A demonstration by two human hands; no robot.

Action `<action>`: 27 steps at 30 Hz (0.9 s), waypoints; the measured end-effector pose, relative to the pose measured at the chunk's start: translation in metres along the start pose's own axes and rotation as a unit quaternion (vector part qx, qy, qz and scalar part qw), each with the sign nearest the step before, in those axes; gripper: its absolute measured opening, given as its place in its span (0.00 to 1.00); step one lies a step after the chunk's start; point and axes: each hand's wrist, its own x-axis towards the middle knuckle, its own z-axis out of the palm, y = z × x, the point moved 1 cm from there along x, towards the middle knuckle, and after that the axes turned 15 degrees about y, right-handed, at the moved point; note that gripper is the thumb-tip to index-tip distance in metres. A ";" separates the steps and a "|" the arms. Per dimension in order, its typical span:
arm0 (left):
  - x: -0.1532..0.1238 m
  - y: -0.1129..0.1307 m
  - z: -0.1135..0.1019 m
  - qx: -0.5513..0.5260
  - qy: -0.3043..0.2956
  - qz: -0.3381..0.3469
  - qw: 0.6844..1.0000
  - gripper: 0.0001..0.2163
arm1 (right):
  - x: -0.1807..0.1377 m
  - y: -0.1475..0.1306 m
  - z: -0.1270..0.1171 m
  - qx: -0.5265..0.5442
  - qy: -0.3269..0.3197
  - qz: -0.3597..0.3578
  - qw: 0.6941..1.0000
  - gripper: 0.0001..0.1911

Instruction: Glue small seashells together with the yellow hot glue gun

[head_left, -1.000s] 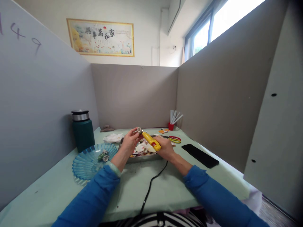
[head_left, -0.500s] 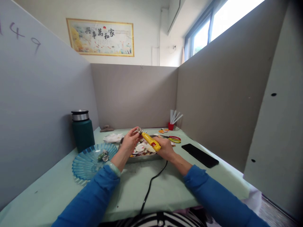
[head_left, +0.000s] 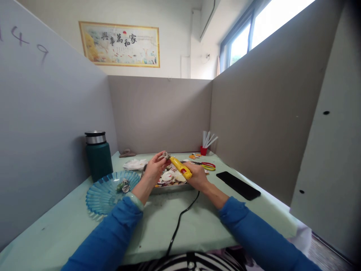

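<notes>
My left hand (head_left: 153,170) pinches a small, pale, ring-like piece (head_left: 165,154) between thumb and fingertips; it looks like a shell, but is too small to be sure. My right hand (head_left: 199,177) is wrapped round a yellow glue gun (head_left: 180,167), its nozzle end up against or very close to that piece. From under the right hand a black cord (head_left: 180,218) runs down to the table's front edge. Below both hands lies a metal tray (head_left: 169,189) filled with shells (head_left: 168,176), partly hidden by the hands and the glue gun.
To the left are a blue glass plate (head_left: 97,195) bearing a small shell-like cluster (head_left: 124,186) and a green bottle (head_left: 98,160). White tissue (head_left: 134,165) lies behind. At right are scissors (head_left: 208,165), a black phone (head_left: 238,185) and a red cup (head_left: 203,151) of white sticks. Partitions enclose the table.
The glue gun has shifted very slightly to the right, its nozzle end still close to the small piece. Both hands otherwise keep their places.
</notes>
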 end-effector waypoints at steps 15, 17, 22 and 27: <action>-0.006 0.005 0.006 -0.008 0.031 -0.020 0.999 0.15 | 0.000 0.000 0.001 0.033 -0.021 -0.014 0.999 0.07; -0.006 0.005 0.006 -0.007 0.030 -0.020 0.999 0.15 | 0.000 0.001 0.001 0.032 -0.020 -0.015 0.999 0.07; -0.004 0.004 0.005 -0.012 0.027 -0.018 0.999 0.14 | -0.001 0.003 0.001 0.024 0.002 -0.012 1.000 0.08; -0.004 0.004 0.005 -0.007 0.025 -0.018 1.000 0.14 | 0.000 0.001 0.000 0.018 0.000 -0.008 1.000 0.07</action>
